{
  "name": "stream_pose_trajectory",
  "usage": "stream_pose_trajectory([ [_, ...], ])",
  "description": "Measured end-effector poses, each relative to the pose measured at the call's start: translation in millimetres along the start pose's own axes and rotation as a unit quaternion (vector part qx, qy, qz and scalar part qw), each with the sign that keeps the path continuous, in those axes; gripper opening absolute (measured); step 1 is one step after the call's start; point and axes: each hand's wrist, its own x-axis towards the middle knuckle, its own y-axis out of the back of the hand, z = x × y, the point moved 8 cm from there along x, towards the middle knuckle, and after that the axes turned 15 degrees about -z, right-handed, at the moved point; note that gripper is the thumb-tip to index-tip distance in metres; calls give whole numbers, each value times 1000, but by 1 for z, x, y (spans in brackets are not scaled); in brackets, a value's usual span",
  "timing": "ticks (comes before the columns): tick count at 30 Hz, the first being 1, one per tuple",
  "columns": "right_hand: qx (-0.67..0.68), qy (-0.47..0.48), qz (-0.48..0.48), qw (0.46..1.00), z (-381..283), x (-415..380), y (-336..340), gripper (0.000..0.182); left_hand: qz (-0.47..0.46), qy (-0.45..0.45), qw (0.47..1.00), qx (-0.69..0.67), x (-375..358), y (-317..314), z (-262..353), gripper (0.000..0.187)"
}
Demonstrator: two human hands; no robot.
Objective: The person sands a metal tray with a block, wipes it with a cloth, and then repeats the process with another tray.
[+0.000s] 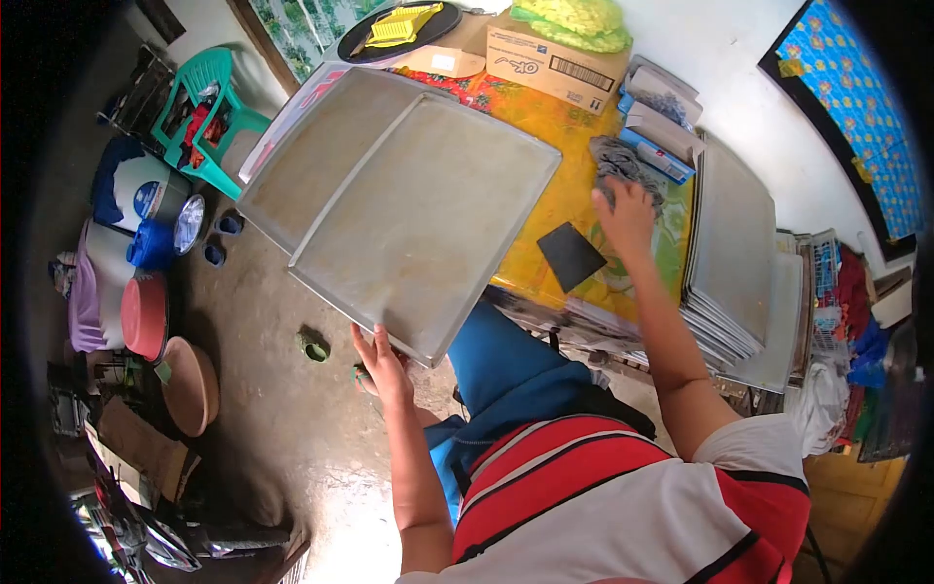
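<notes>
My left hand (pixel 384 370) grips the near edge of a flat metal baking tray (pixel 428 214), thumb on top and the other fingers partly hidden below. This tray overlaps a second metal tray (pixel 341 146), browner in tone, which lies farther left. On the table's right side my right hand (pixel 628 216) has its fingers on a crumpled grey rag (pixel 623 161); the fingertips are partly lost in its folds. Between my hands a small black square sheet (pixel 571 257) lies on the yellow tablecloth (pixel 530 238).
A tall stack of metal trays (pixel 735 243) stands at the right. Behind the rag are open boxes (pixel 662 136); a cardboard box (pixel 555 60) and a round black tray (pixel 399 31) sit at the back. A green chair (pixel 219 117) and basins (pixel 190 384) stand on the left floor.
</notes>
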Motion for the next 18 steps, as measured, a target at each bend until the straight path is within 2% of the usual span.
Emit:
stream_pose_trajectory([
  [1,-8,4,60,998,2,10,10,53,-10,18,999,33,5,2,1,64],
  [2,-15,9,120,993,3,18,19,54,-4,-12,999,39,7,1,5,64],
  [5,-35,-98,-15,994,20,55,-2,58,-1,-89,994,60,24,1,4,67],
  [8,178,-23,-98,979,37,94,-24,64,-27,-117,991,66,39,9,-1,67],
  [11,268,51,-13,962,0,98,-3,66,-34,-104,993,45,32,5,9,66],
  [14,158,52,-82,983,-53,88,-28,69,-27,-113,992,56,33,10,7,65],
  [17,-49,30,-5,998,-81,83,-75,73,-39,-101,991,78,34,12,9,65],
  [18,-29,26,-29,999,-85,88,-78,74,-44,-99,991,84,35,13,9,66],
])
